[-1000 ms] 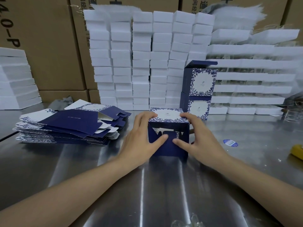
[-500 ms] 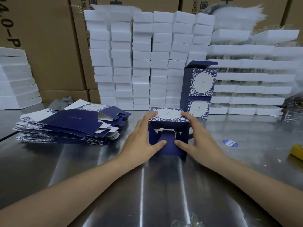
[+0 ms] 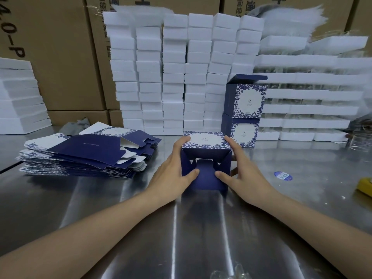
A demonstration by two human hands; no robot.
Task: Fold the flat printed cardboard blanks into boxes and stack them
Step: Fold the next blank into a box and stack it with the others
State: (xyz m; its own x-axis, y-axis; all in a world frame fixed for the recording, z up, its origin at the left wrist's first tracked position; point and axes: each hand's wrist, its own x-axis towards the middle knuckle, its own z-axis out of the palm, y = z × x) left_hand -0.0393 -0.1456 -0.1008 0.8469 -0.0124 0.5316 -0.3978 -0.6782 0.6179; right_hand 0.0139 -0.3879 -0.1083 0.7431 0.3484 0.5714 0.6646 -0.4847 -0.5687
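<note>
Half-folded box [image 3: 206,141] gripped between left hand [image 3: 173,174] and right hand [image 3: 243,174]; no passage between them. Near side of both hands: bare tabletop [image 3: 100,208], open down to some clear plastic [image 3: 229,273] at the near edge. Left of left hand: narrow bare strip, then pile of flat blanks [image 3: 84,154], low and wide. Just beyond right hand: two finished boxes [image 3: 245,109] stacked, top flap open. Farther back: wall of white foam blocks [image 3: 181,77], closing off the far side. Right of right hand: open tabletop, flat sticker [image 3: 282,175], yellow object [image 3: 365,187] at the far right edge.
</note>
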